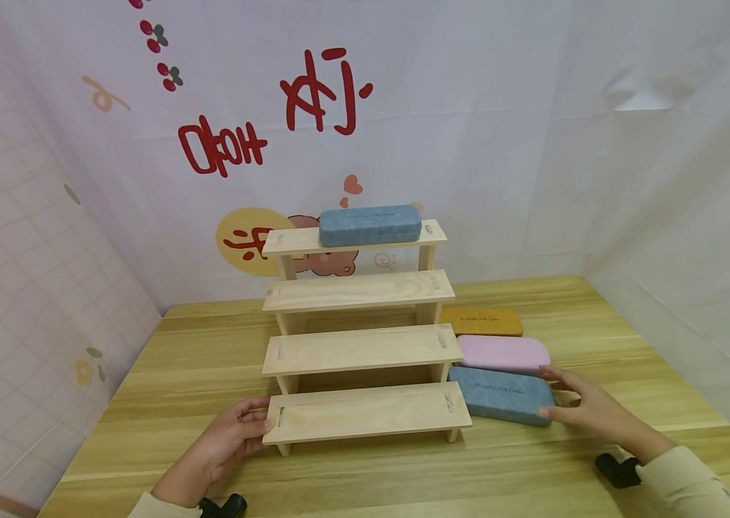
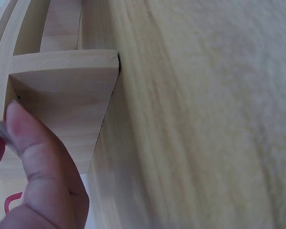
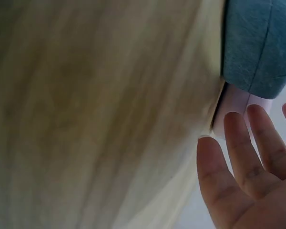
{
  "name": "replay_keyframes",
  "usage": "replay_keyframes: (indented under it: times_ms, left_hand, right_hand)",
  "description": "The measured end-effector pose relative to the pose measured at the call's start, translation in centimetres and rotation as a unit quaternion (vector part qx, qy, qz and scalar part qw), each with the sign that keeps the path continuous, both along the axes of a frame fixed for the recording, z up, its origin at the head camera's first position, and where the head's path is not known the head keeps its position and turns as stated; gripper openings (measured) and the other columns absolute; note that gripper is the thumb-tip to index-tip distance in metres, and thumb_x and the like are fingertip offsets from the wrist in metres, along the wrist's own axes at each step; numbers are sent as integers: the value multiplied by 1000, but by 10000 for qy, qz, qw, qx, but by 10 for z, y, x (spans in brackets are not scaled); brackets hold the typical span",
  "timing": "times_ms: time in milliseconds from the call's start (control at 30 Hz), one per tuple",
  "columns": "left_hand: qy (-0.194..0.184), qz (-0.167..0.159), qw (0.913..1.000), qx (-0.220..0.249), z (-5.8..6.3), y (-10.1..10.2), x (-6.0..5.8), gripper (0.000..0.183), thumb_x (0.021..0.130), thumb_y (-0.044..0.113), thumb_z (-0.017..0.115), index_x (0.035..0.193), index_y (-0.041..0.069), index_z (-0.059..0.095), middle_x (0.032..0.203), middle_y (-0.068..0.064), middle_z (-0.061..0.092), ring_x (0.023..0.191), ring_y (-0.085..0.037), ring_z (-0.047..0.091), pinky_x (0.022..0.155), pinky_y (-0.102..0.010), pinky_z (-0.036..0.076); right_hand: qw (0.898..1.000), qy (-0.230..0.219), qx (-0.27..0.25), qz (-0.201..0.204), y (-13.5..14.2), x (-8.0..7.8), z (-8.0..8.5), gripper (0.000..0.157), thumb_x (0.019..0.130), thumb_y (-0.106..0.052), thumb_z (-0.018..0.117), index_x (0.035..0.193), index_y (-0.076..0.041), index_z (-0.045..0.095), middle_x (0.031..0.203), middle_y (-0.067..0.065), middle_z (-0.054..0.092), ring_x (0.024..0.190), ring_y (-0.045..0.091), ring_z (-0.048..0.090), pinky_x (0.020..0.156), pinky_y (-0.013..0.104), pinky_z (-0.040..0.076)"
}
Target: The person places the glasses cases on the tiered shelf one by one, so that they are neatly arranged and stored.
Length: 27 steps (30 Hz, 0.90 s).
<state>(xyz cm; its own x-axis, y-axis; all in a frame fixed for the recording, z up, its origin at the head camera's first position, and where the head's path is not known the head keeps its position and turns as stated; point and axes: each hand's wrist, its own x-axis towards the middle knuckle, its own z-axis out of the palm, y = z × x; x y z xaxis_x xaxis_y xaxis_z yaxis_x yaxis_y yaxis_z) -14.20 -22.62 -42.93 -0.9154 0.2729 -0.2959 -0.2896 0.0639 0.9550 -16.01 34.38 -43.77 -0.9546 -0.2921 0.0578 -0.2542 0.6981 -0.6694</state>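
Note:
A stepped wooden rack with several tiers stands mid-table. My left hand pinches the left end of its lowest board; in the left wrist view, the thumb lies against the board's edge. My right hand is beside the outer end of a blue glasses case, with its fingers spread and extended in the right wrist view. Behind that case lie a pink case and a mustard-yellow case. Another blue case sits on the top tier.
The wood-grain table ends at a printed white cloth backdrop. Cloth walls also rise on the left and right sides. Black wrist-worn pieces show near both sleeves.

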Motion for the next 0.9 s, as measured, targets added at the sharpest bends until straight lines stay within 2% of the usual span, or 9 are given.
replay_keyframes:
  times_ms: [100,200,333,467,567,900]
  left_hand:
    - [-10,-6,10000,-4,0,0,0,61,94,3,57,139,-19,23,102,-1,62,85,-13,62,71,-27,51]
    - [-20,7,10000,-41,0,0,0,61,94,3,57,139,-18,23,102,-2,61,85,-13,62,71,-27,51]
    - [-47,40,9999,-83,0,1,-1,61,94,3,57,140,-18,23,102,-3,60,84,-13,62,71,-27,51]
    - [-63,65,9999,-88,0,1,-1,62,93,3,58,140,-17,23,103,-4,59,84,-13,61,71,-27,51]
    - [-53,66,9999,-83,0,0,-1,62,93,3,58,141,-17,23,103,-4,59,84,-13,61,71,-27,51]
    - [-57,63,9999,-94,0,0,0,63,93,3,58,141,-18,22,105,-5,59,85,-14,61,71,-27,51]
  right_hand:
    - [9999,-66,-13,94,-1,0,-2,75,85,-21,74,142,9,36,135,31,46,113,46,51,76,33,52]
    - [9997,-134,-60,206,-3,-1,-2,76,84,-20,76,142,10,36,137,33,43,112,45,51,74,30,52]
    - [9996,-128,73,254,-4,-3,-2,80,81,-23,78,142,8,38,138,34,41,112,46,51,79,43,51]
    - [9993,-185,141,285,-5,-6,-3,85,78,-27,81,142,10,37,139,38,37,119,54,44,87,61,43]
    - [9990,-245,176,340,-7,-7,-3,88,77,-28,82,142,11,36,139,40,35,124,56,38,89,60,42]
    - [9982,-317,421,290,-12,-10,-3,95,71,-35,85,141,9,38,139,39,37,125,53,40,93,62,38]
